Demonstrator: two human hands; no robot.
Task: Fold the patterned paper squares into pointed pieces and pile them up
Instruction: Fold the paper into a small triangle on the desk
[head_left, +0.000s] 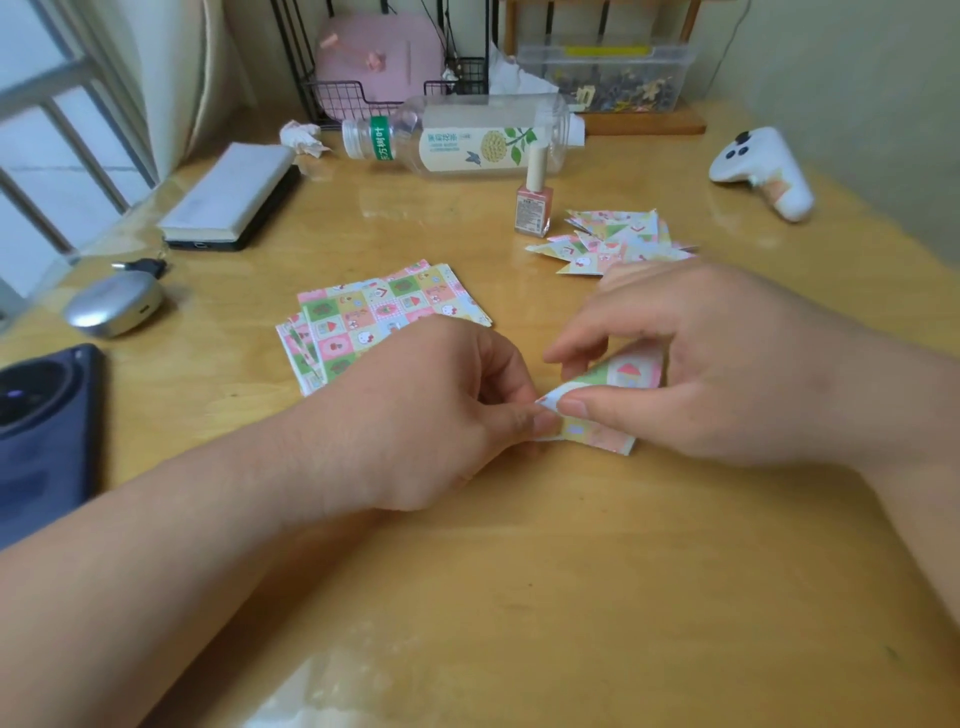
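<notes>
Dark phone (41, 431) is seen at 9 o'clock on the desk (519, 571), with a silver case (111, 306) at its 1 o'clock. A grey-covered book (228, 189) is laid further up, at 11 o'clock. A stack of flat patterned paper squares (363, 317) is fanned left of centre and is overlapped at its 5 o'clock corner by the left hand (441, 415). The left fingers are curled, pinching the left tip of a half-folded paper piece (608, 400), held low at desk centre. A clear bottle (462, 137) is laid on its side at 12 o'clock, with nail polish (534, 200) upright near its 5 o'clock. A pile of pointed pieces (613, 241) is found at 1 o'clock, just beside the polish. The half-folded piece is also pinched by the right hand (727, 364): thumb pressed on top, forefinger hooked over the far edge. A white controller (761, 169) is laid at 2 o'clock.
</notes>
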